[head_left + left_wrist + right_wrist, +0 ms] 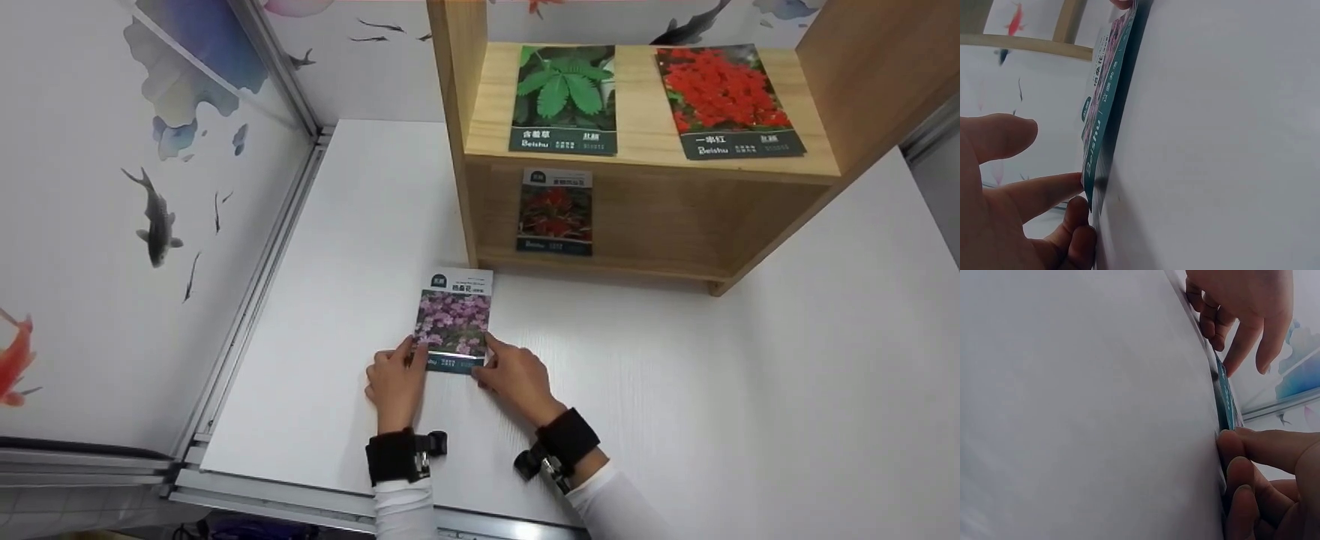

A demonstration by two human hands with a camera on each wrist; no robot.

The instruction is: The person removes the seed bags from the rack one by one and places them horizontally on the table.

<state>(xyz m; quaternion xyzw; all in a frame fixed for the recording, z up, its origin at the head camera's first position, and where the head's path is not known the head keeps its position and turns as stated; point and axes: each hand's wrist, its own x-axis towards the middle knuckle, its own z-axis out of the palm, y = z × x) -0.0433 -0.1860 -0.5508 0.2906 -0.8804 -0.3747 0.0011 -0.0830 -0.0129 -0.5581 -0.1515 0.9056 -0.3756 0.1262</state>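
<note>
**Two hands at the near corners of a seed packet**

A purple-flower seed packet [454, 320] lies on the white table [675, 390], in front of the wooden shelf [645, 157] and near its left upright. Both forearms come in from the lower edge of the head view, each with a white sleeve and a black wrist strap, and angle slightly toward each other so that the hands meet at the packet's near end.

The left hand [395, 384] rests palm-down on the table at the packet's near left corner. In the left wrist view its index fingertip [1067, 183] touches the teal bottom edge of the packet [1103, 107], the thumb is held apart above it, and the lower fingers curl in against the table under that corner. The corner stands a little off the surface, with a shadow beneath it.

The right hand [516, 375] sits at the near right corner, wrist turned outward. In the right wrist view its fingers [1241, 450] are bent, with the tips pressed at the packet's edge [1225, 402]; whether they pinch it or only touch it cannot be told.

On the shelf's upper board lie a green-leaf packet [564, 99] and a red-flower packet [726, 102]; a darker red packet [555, 211] leans upright in the compartment below. The wall at left carries painted fish [156, 217].
</note>
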